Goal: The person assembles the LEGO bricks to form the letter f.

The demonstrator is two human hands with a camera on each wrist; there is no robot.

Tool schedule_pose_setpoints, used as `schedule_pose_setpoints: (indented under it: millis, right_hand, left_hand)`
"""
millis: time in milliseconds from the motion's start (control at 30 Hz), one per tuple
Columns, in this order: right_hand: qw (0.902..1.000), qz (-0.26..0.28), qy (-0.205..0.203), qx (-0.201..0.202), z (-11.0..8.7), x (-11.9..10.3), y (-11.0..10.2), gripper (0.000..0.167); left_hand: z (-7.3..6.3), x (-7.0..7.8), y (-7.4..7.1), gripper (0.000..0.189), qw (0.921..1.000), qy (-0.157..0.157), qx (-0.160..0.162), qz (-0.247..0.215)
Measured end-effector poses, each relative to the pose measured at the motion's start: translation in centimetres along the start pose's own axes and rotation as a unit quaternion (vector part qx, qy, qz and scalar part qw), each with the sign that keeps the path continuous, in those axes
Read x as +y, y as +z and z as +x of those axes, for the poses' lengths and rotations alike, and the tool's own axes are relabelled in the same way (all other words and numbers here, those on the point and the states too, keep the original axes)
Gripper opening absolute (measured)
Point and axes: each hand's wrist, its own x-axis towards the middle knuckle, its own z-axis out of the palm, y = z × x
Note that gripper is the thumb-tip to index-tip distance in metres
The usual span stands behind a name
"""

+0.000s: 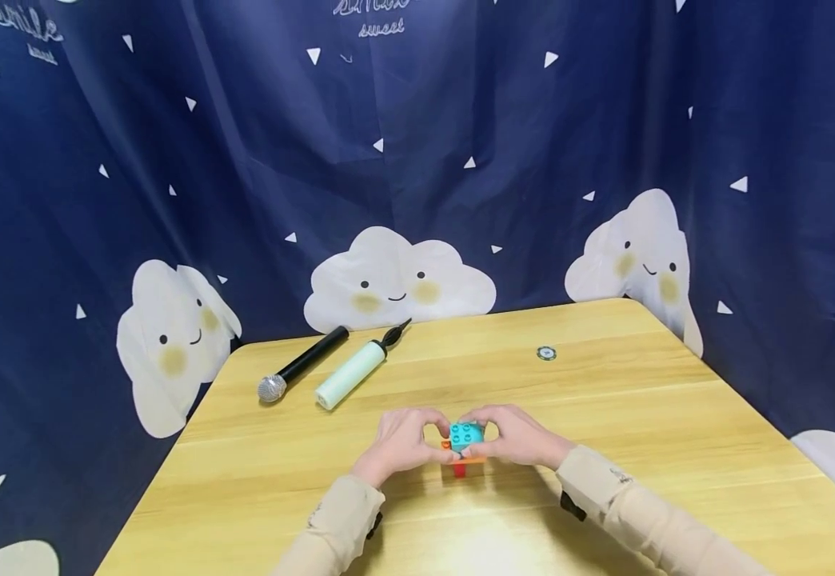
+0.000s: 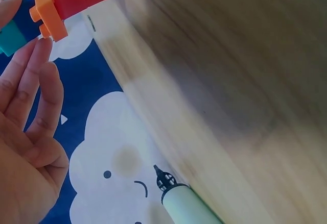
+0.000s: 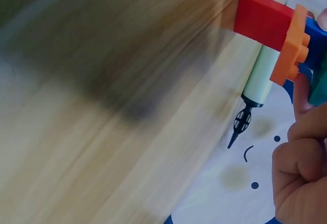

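Note:
Near the front middle of the table stands a small stack of toy building blocks. At its bottom is a red block [image 1: 459,471], topped by a wider orange block [image 3: 289,48]. A blue block [image 2: 24,17] sits on the orange one, and a teal block [image 1: 466,434] with round studs forms the top. My left hand [image 1: 405,442] pinches the upper blocks from the left with thumb and fingers. From the right, my right hand [image 1: 517,436] grips the same upper part. Fingers hide much of the blue block in the head view.
Farther back on the left lie a black microphone [image 1: 305,366] with a silver head and a pale green hand pump [image 1: 351,374] with a black nozzle. A round chip [image 1: 546,353] lies at the back right. Behind the wooden table [image 1: 605,384] hangs a dark blue curtain [image 1: 417,120].

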Motion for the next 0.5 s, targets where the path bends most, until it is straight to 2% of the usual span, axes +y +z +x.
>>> schedule_pose_setpoints:
  millis: [100, 200, 300, 500]
  right_hand:
    - [0.9998, 0.009, 0.005, 0.017, -0.31, 0.22, 0.00, 0.039]
    - [0.9996, 0.011, 0.000, 0.027, -0.45, 0.35, -0.01, 0.028]
    - [0.9997, 0.007, -0.003, 0.023, -0.40, 0.29, -0.05, 0.020]
    - [0.9999, 0.003, 0.004, 0.010, -0.24, -0.08, -0.23, 0.019]
  left_hand:
    - [-0.02, -0.07, 0.26, 0.029, 1.0000, -0.006, -0.003, -0.001]
    - [-0.06, -0.03, 0.37, 0.031, 1.0000, -0.004, -0.001, 0.003]
    - [-0.10, 0.00, 0.35, 0.032, 1.0000, 0.000, 0.001, 0.005]
    - [-0.11, -0.05, 0.33, 0.030, 0.9997, 0.014, 0.008, 0.020]
